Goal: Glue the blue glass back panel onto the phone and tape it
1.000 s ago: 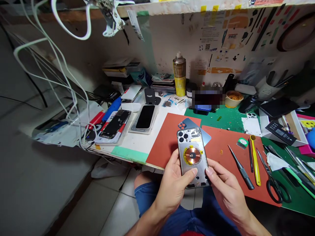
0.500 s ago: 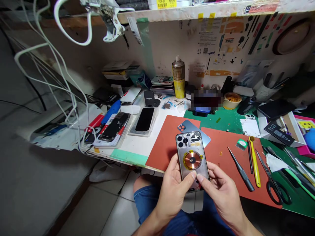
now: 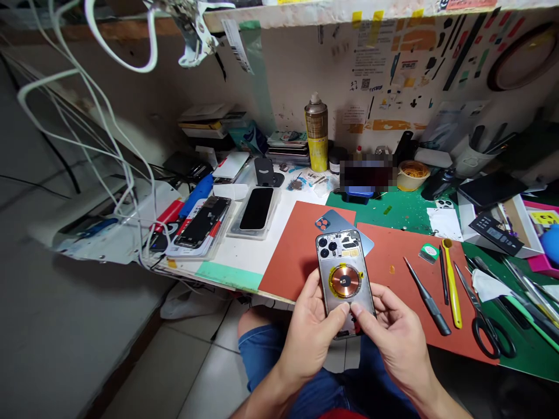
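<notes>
In the head view, at the lower middle of the frame, an opened phone [image 3: 345,283] is gripped by both hands, its bared back and round copper coil facing up; the left hand [image 3: 308,334] clasps its left edge, the right hand [image 3: 395,331] its lower right edge, and both thumbs press on the lower back, tips close together. Just behind it, a blue back cover [image 3: 335,221] lies across a red mat [image 3: 283,250] on the desk [image 3: 236,256]. Of the containers, a small tub [image 3: 410,183] right of the upper middle holds a tangle of orange-brown strands, and a white cup [image 3: 471,160] at the upper right has dark-handled tools standing in it. Below the cup, a white box [image 3: 530,225] holds small parts too dim to make out; a black slab [image 3: 493,189] lies across its far end and a black battery [image 3: 495,235] hangs over its near side. At the right edge, a pink tray [image 3: 539,265] carries a yellow card and a blue ball. Left of the middle, a clear case [image 3: 248,235] bears a dark-screened phone [image 3: 257,208].
</notes>
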{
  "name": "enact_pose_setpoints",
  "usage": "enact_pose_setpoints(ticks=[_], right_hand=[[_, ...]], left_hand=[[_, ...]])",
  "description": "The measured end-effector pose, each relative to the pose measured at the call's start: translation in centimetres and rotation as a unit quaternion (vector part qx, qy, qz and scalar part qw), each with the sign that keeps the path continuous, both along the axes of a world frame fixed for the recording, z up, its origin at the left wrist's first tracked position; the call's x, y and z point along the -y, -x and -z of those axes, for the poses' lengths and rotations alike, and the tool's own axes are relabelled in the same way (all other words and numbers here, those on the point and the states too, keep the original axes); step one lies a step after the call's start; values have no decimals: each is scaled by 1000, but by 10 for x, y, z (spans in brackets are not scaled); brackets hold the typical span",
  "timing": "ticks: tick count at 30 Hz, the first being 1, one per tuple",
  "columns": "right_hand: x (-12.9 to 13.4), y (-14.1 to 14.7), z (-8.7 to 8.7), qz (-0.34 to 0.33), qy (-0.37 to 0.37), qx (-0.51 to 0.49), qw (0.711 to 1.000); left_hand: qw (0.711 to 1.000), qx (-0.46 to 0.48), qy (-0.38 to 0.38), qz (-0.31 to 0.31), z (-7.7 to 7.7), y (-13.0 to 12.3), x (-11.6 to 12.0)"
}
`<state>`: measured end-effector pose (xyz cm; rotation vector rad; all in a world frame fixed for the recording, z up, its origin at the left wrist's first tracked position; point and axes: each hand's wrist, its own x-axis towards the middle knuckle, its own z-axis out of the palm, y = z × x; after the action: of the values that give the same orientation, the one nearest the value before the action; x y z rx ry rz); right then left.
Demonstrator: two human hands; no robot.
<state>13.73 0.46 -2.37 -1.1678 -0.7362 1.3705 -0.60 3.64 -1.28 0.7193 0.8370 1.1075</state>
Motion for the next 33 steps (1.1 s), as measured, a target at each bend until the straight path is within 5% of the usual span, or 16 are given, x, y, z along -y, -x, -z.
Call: enact_pose_setpoints(ticks=[21, 33], right_hand=[[4, 2, 2, 31, 5, 26, 999], [14, 4, 28, 57, -17, 49, 997]], left_hand=[[999, 18, -24, 20, 3, 1, 1], [997, 41, -42, 47, 5, 4, 2]])
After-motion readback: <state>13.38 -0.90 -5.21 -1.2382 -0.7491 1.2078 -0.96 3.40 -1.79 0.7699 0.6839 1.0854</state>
